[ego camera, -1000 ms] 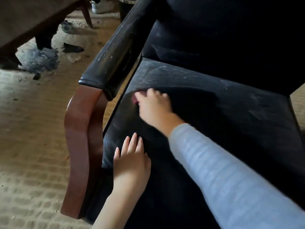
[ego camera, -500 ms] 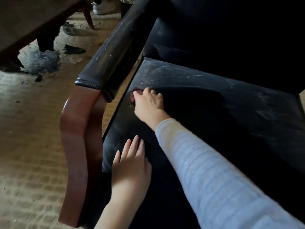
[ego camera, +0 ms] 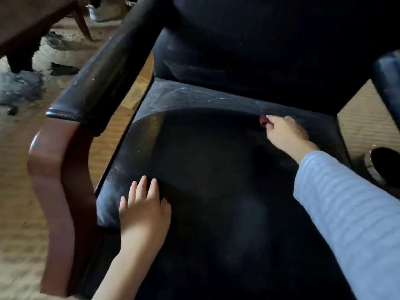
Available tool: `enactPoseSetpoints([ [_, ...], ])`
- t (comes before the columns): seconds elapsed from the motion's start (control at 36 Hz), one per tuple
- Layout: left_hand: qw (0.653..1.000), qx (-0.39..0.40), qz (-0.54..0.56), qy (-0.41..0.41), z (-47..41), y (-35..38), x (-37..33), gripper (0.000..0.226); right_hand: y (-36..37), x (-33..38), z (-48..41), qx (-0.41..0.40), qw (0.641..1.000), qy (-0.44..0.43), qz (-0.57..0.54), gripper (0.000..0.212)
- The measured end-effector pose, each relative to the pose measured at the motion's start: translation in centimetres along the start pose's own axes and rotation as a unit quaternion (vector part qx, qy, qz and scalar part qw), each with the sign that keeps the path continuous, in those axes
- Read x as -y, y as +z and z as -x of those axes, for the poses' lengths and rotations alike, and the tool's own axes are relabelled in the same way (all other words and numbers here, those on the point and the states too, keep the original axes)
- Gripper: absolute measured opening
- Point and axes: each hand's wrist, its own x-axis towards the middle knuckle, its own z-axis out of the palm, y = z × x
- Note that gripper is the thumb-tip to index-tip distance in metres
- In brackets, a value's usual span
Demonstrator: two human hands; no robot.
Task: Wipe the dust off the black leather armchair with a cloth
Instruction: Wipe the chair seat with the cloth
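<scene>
The right hand (ego camera: 286,133) has its grip clenched on a red cloth (ego camera: 263,121) (only a corner shows) at the right rear of the armchair (ego camera: 194,159) seat. The dusty band (ego camera: 190,96) runs leftward from it along the seat's back edge, well apart from the flat left hand (ego camera: 144,210).

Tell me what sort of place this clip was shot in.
Probably an indoor room left unused for a while, perhaps a lounge or office. A dusty black leather armchair stands on a woven floor covering, grey debris lies on it, and wooden furniture stands nearby.
</scene>
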Motion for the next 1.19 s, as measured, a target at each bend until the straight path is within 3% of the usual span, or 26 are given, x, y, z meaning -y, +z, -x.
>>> enactPoseSetpoints([
  [0.06, 1.000, -0.005, 0.023, 0.001, 0.1, 0.0, -1.2, 0.053, -0.5, -0.5, 1.5, -0.034, 0.993, -0.032, -0.107, 0.035],
  [0.17, 0.986, -0.036, 0.137, 0.093, 0.7, -0.3, -4.8, 0.044, -1.4, -2.0, 6.4, -0.003, 0.939, -0.004, -0.345, 0.018],
  [0.25, 0.954, 0.030, 0.274, 0.114, 1.6, -0.8, -8.9, 0.036, -1.7, -4.6, 9.5, 0.028, 0.914, 0.020, -0.405, 0.010],
  [0.39, 0.874, 0.179, 0.446, 0.078, 2.7, -1.8, -16.6, 0.028, -2.7, -7.4, 12.8, 0.065, 0.864, 0.097, -0.489, 0.028],
  [0.44, 0.845, 0.250, 0.469, 0.058, 3.5, -2.2, -19.2, 0.024, -3.4, -8.5, 14.5, 0.085, 0.870, 0.067, -0.481, 0.040],
  [0.56, 0.831, 0.319, 0.452, 0.058, 5.0, -2.8, -22.0, 0.023, -4.1, -10.1, 17.5, 0.046, 0.929, -0.040, -0.365, 0.058],
  [0.64, 0.841, 0.316, 0.434, 0.065, 6.3, -2.9, -23.3, 0.013, -4.8, -11.3, 19.6, 0.032, 0.926, -0.043, -0.375, 0.046],
  [0.72, 0.834, 0.317, 0.448, 0.055, 7.9, -3.1, -24.6, 0.022, -5.8, -13.1, 21.6, -0.004, 0.928, -0.054, -0.369, 0.019],
  [0.78, 0.801, 0.350, 0.484, 0.042, 8.6, -3.3, -24.7, 0.021, -6.6, -14.5, 22.6, -0.051, 0.923, -0.044, -0.378, 0.010],
  [0.86, 0.749, 0.395, 0.531, 0.024, 9.7, -3.7, -24.4, 0.024, -7.7, -15.8, 24.3, -0.080, 0.909, -0.038, -0.406, 0.013],
  [0.97, 0.695, 0.405, 0.593, 0.009, 10.8, -3.4, -24.1, 0.020, -8.0, -16.7, 26.0, -0.092, 0.926, -0.072, -0.360, 0.004],
  [1.08, 0.644, 0.420, 0.639, -0.009, 10.8, -2.9, -23.0, 0.019, -6.8, -16.9, 27.0, -0.108, 0.936, -0.094, -0.323, 0.012],
  [1.19, 0.561, 0.430, 0.704, -0.076, 11.0, -1.9, -22.1, 0.025, -6.1, -15.4, 27.4, -0.060, 0.931, -0.021, -0.360, 0.022],
])
